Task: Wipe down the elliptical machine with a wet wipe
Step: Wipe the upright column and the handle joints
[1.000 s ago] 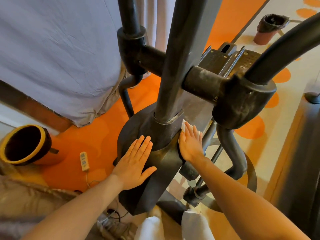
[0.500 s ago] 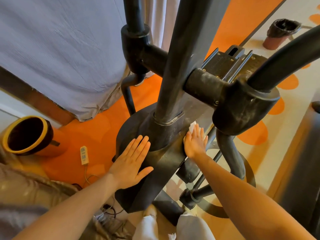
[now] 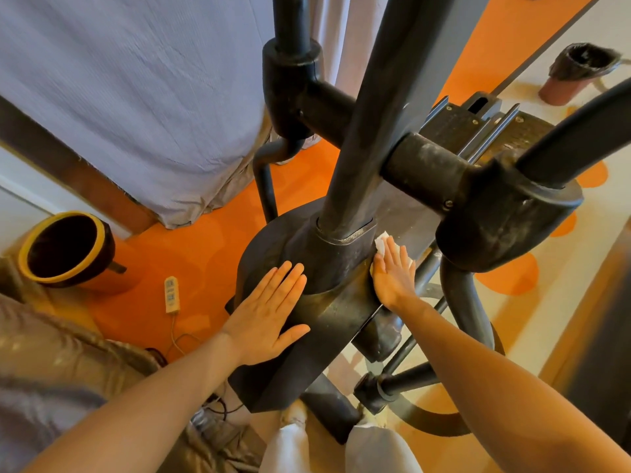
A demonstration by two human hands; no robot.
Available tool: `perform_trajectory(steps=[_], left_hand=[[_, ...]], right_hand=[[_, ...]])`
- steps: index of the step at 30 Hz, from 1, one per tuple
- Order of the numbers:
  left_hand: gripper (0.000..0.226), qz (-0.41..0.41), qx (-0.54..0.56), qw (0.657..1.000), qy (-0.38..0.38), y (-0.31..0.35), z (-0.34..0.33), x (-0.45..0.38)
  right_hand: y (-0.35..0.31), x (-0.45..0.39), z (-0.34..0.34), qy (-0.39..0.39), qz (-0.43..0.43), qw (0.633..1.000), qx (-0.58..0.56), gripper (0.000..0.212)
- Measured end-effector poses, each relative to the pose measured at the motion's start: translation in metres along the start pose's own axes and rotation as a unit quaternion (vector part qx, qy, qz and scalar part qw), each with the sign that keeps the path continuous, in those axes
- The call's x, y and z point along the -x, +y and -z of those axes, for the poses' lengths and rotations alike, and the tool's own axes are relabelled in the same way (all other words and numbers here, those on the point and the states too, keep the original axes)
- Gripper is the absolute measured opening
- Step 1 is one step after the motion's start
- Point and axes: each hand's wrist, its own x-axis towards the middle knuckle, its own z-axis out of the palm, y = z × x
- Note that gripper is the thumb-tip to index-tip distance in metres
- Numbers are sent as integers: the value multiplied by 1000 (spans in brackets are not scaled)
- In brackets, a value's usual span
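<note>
Step in hand: wiping the dark flywheel housing of the elliptical machine at the foot of its centre post. Right hand, one, lies flat with fingers straight, pressing the wet wipe against the housing's side face at about 3 o'clock of the post collar; only a white corner of the wipe shows beyond the fingertips, the rest hidden beneath the palm. Left hand, one, rests open and flat on the housing's top at about 8 o'clock of the collar, fingers extended, holding nothing; judged to be bracing. Progress: dusty pale smears remain on the crossbar joint at 2 o'clock, so the task looks far from done. Next move, as a judgement: the wipe wants sliding on along the side panel or up round the collar, with even flat pressure so it does not bunch or slip from under the palm. Count: wet wipes, one; hands, two; upright posts, two seen; yellow-rimmed bin, one, at 9 o'clock on the orange floor; second lined bin, one, at 1 o'clock; power strip, one, near the housing at 9 o'clock; grey cloth-covered bed, one, at 11 o'clock.
</note>
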Motion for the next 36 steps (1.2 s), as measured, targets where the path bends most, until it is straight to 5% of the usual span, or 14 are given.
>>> perform_trajectory(steps=[11, 22, 36], left_hand=[[79, 2, -4, 1000, 4, 1, 1, -2], [79, -1, -10, 1000, 3, -1, -1, 0], [78, 5, -20, 1000, 12, 0, -2, -1]], right_hand=[[5, -38, 6, 52, -77, 996, 5, 57], [3, -18, 7, 13, 89, 996, 6, 56], [-11, 84, -30, 26, 153, 988, -4, 78]])
